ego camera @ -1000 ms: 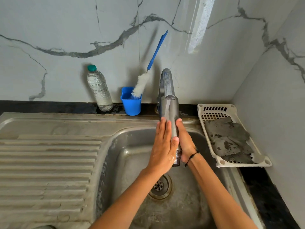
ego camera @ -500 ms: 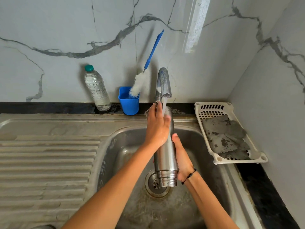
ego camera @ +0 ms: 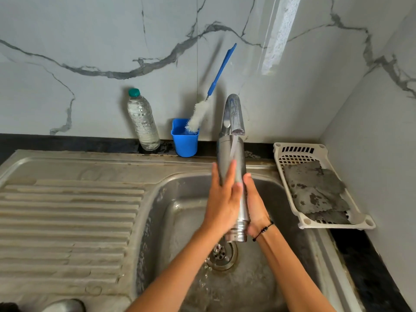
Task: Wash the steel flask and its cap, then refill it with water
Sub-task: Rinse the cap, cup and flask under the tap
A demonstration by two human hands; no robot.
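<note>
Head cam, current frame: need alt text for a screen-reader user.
Two hands rub an upturned steel flask under a running tap over a steel sink: left hand flat against it, right hand gripping from behind. Behind stand a water bottle and a bottle brush in a blue cup.

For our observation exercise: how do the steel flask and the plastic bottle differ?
The steel flask is opaque metal, held upside down with its mouth open; the plastic bottle is clear, standing upright and capped green. The flask is under running water; the bottle stands on the ledge. Both are tall and slim.
</note>
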